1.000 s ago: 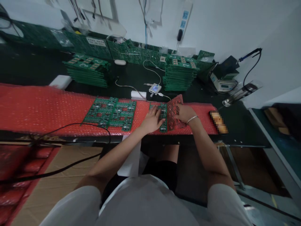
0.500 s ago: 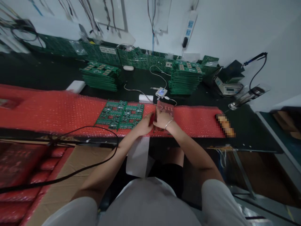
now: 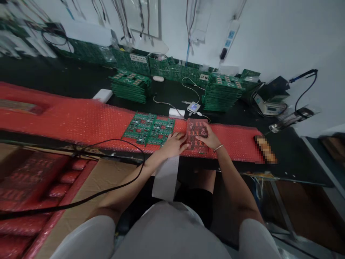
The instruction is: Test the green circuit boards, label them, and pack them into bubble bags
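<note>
A strip of red bubble wrap runs along the front of the bench. Two joined green circuit boards lie bare on it, and to their right a circuit board wrapped in red bubble wrap lies face up. My right hand grips the wrapped board's right side, thumb across its top. At its left edge rests my left hand, fingers stretched and apart, partly over the corner of the bare boards.
Behind the wrap stand two stacks of green boards. A small meter with cables sits between them. A cardboard box holds red-wrapped packages at lower left; a black cable crosses above it. A digital scale stands at right.
My hands have moved apart to either side of the wrapped board, which now lies flatter and in fuller view. The whole view has shifted slightly, moving the bench rightward in the picture.
</note>
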Motion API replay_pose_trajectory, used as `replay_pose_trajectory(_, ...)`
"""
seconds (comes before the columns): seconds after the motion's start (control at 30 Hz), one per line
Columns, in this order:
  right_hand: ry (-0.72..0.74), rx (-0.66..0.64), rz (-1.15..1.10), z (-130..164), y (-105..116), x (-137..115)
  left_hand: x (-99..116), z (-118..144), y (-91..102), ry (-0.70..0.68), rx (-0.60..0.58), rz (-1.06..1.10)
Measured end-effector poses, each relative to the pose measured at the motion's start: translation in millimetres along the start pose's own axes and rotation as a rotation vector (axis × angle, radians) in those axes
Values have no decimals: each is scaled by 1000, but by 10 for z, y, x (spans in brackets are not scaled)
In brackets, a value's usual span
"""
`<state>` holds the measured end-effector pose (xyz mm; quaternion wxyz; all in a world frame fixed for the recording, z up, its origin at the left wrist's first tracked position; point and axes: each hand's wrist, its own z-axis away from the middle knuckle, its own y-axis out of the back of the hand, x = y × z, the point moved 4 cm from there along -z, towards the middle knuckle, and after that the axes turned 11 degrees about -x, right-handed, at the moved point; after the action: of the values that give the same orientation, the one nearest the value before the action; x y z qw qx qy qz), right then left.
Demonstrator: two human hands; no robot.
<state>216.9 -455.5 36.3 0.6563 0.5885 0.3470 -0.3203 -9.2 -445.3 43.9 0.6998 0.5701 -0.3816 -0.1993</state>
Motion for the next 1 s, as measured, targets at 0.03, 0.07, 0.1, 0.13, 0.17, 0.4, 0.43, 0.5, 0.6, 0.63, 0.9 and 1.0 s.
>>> replay_pose_trajectory(0.03,29,-42,-36,-38,-9,-7,-98,33,51,25,-16,-16)
replay_pose_trajectory(0.07,38,-80,-44,-68,-11,-21,-210,76,98,57,-29,-42)
replay_pose_trajectory(0.1,28,-108,-28,-90,-4,-40,-329,126,135,95,-41,-75)
replay_pose_trajectory(0.13,9,-128,2,-104,10,-64,-444,179,160,140,-50,-108)
replay_pose_trajectory(0.17,-13,-141,38,-113,28,-94,-543,230,169,183,-60,-134)
replay_pose_trajectory(0.4,-54,-192,349,-133,126,-410,-549,319,7,294,-17,-173)
replay_pose_trajectory(0.43,-56,-200,381,-133,125,-455,-502,293,-15,292,-9,-175)
replay_pose_trajectory(0.5,-76,-216,439,-129,113,-533,-415,228,-47,267,-6,-168)
replay_pose_trajectory(0.6,-119,-249,533,-121,80,-641,-315,130,-75,243,-5,-148)
replay_pose_trajectory(0.63,-134,-262,574,-120,68,-679,-289,102,-82,249,0,-141)
replay_pose_trajectory(0.9,-189,-372,964,-222,-121,-1169,-169,-74,-83,285,45,-115)
replay_pose_trajectory(1.0,-248,-420,1037,-287,-249,-1380,-189,-73,-29,260,47,-78)
